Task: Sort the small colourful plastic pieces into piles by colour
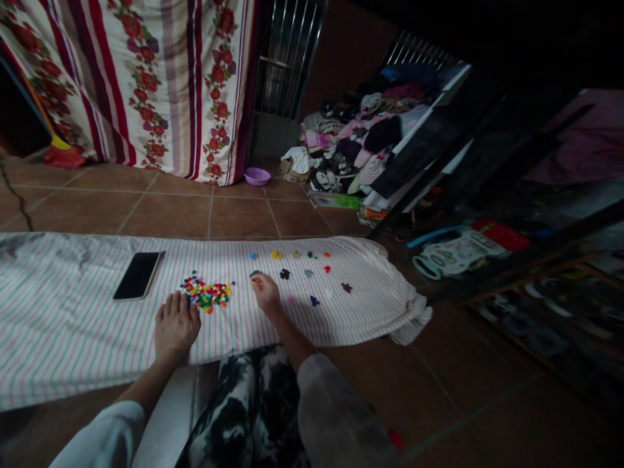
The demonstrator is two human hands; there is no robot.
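Observation:
A mixed heap of small, brightly coloured pieces [210, 294] lies on a striped cloth [88, 318]. My left hand [176, 323] rests flat at the heap's near left edge, its fingers stretched out. To the right of the heap, my right hand [266, 294] has its fingertips pinched together just above the cloth, close to a small dark cluster [255, 273]. Whatever the pinch holds is too small to make out. Further right are small one-colour groups: yellow pieces [276, 255], black pieces [285, 274], red pieces [327, 269], dark blue pieces [314, 301] and brown pieces [346, 287].
A smartphone [138, 276] lies on the cloth left of the heap. Beyond, on the tiled floor, are a purple basin [257, 176] and a large pile of clothes [361, 140]. A floral curtain [175, 84] hangs at the back. Shelves with shoes [546, 305] stand at right.

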